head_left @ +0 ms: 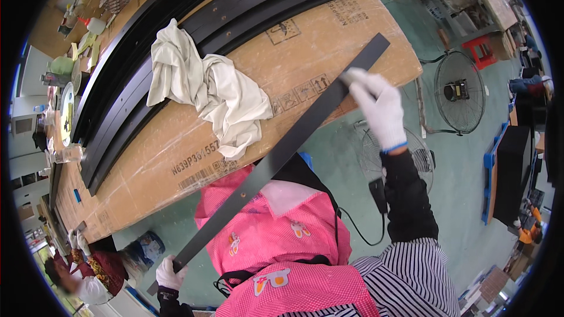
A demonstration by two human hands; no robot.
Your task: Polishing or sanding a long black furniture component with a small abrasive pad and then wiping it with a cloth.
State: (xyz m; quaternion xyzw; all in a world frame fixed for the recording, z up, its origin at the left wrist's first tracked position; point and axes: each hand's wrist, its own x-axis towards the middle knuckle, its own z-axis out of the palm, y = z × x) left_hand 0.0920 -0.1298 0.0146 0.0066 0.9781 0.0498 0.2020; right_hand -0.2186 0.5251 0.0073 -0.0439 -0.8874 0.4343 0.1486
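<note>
A long, flat black strip (267, 167) slants across in front of me, from lower left to upper right, with small holes along it. Near its lower end, my left hand (170, 273), in a white glove, is closed around it. My right hand (379, 105), in a white glove with a blue cuff edge, has its slightly blurred fingers closed on the strip's edge near the upper end. Beyond the strip, a crumpled cream cloth (208, 91) lies on a large cardboard-covered table (153, 158), partly over other black strips (282, 0).
A pink apron (276, 223) with rabbit patches covers my front. Floor fans (460, 91) stand at right, near a red crate (479, 51). Another person (97, 273) works at the table's far left end. A black stack (512, 170) sits on a blue pallet at right.
</note>
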